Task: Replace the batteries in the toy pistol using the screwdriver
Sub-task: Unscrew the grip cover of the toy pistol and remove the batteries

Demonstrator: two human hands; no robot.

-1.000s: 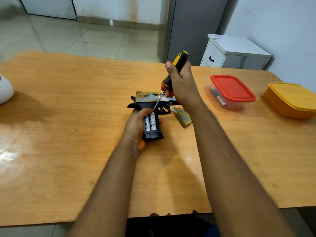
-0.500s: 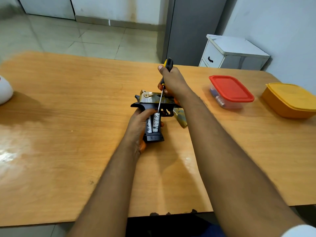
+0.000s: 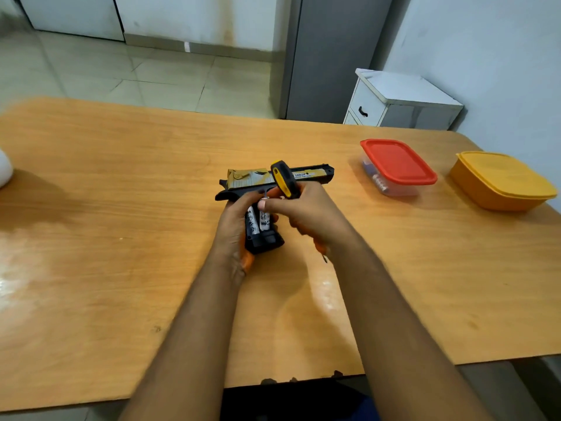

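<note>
The right hand [image 3: 306,212] dropped — screwdriver [image 3: 284,179] apparently tucked sideways — thumb at the batteries [image 3: 258,221].

Two batteries [image 3: 257,221], two lidded containers [image 3: 397,165], one pistol [image 3: 273,177]

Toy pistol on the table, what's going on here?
A person is working on the toy pistol lying on the wooden table. The left hand grips the pistol's handle, where two batteries sit exposed in the open compartment. The right hand holds the screwdriver while its fingertips reach to the batteries. Two lidded containers stand to the right.
</note>
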